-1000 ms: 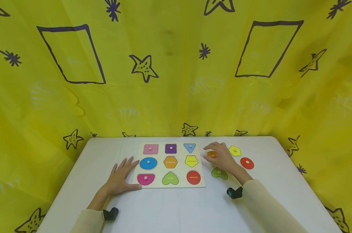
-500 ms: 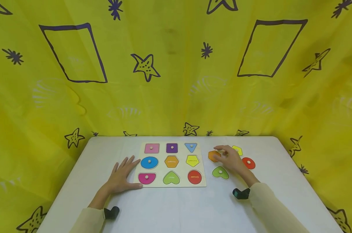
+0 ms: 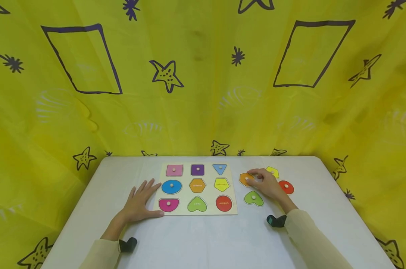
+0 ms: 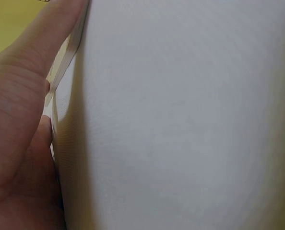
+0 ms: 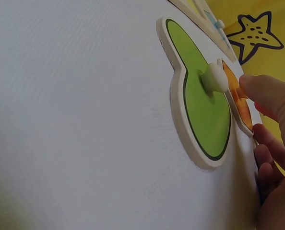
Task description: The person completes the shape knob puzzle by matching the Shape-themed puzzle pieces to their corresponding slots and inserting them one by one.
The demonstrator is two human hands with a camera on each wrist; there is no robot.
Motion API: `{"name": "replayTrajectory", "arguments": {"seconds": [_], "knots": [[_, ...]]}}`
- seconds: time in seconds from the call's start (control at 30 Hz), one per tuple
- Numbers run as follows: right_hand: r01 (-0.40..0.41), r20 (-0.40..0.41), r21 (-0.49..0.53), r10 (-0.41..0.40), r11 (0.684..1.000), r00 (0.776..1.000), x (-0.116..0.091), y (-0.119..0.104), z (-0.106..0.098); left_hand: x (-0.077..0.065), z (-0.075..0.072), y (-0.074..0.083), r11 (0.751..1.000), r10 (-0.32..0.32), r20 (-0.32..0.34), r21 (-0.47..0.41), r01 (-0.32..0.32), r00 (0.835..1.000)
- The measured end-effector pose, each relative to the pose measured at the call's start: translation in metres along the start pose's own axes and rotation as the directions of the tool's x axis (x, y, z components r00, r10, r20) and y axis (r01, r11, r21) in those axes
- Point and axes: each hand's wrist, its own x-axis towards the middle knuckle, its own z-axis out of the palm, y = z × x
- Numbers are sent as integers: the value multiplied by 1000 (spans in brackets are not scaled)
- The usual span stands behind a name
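A wooden shape puzzle board (image 3: pixel 209 212) lies on the table. My left hand (image 3: pixel 140 203) rests at its left edge with fingers spread, the thumb at the near left corner. My right hand (image 3: pixel 267 184) is at the orange hexagon piece (image 3: pixel 244 180), thumb and index finger pinching its knob. In the right wrist view the thumb (image 5: pixel 265 91) overlaps the knob of the orange piece (image 5: pixel 242 103). Nearer me lies the green heart piece (image 3: pixel 253 198), its pale knob upright. The yellow pentagon piece (image 3: pixel 273 172) and red circle piece (image 3: pixel 286 187) lie beside the right hand, partly covered by it.
The board holds knobbed pieces, including a blue oval (image 3: pixel 176 188), magenta half-round (image 3: pixel 164 205), pink rectangle (image 3: pixel 177 173), purple square (image 3: pixel 193 172) and blue triangle (image 3: pixel 219 172). Its orange, yellow, green and red spots show printed words. A yellow patterned curtain (image 3: pixel 196 112) hangs behind the white table (image 3: pixel 203 243).
My right hand has drawn back slightly to the right, uncovering more of the orange hexagon, and its fingertips have closed in on the knob. My left hand has stayed at the board.
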Motion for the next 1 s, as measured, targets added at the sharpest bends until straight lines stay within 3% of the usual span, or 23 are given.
{"name": "replayTrajectory", "arguments": {"seconds": [1.0], "knots": [[70,-54,4,-69,998,996,3,7,7,0,-1,3,1000,-22,8,7,22,1000]]}}
